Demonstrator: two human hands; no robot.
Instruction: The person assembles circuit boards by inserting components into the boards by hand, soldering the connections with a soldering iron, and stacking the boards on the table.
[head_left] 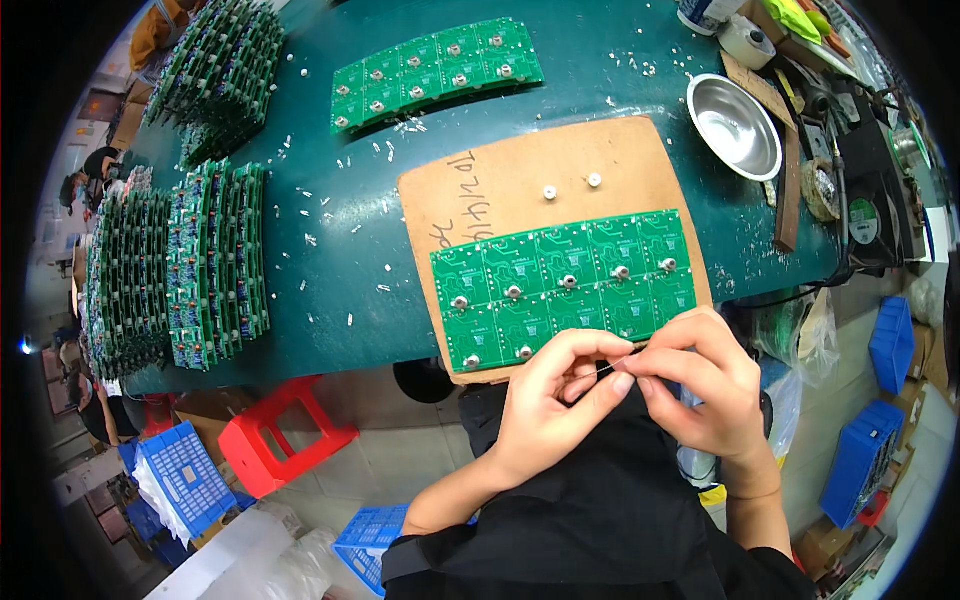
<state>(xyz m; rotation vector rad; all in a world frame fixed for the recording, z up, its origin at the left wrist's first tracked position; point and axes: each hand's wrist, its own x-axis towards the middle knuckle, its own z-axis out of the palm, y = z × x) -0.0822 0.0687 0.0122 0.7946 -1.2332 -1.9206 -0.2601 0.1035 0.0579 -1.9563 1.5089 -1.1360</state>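
Both hands meet just past the near edge of a green circuit board panel [600, 245]. My left hand [545, 395] is closed, its thumb and forefinger pinched together. Opposite it, my right hand [710, 385] pinches too, fingertips almost touching the left ones. Between them shows a thin, wire-like piece [606, 368]; most of it is hidden by the fingers. Round metal-capped parts stand in rows on the panel, which lies on a brown cardboard sheet [530, 160] with handwriting. Two small white-topped round parts, one [549, 192] left of the other [594, 180], sit beyond the panel.
Another panel [435, 75] lies farther back on the green table [330, 270]. Tall stacks of boards [215, 265] stand at the left. A metal bowl [735, 128] and tools are at the right. Small clippings litter the tabletop. A red stool [285, 435] stands below.
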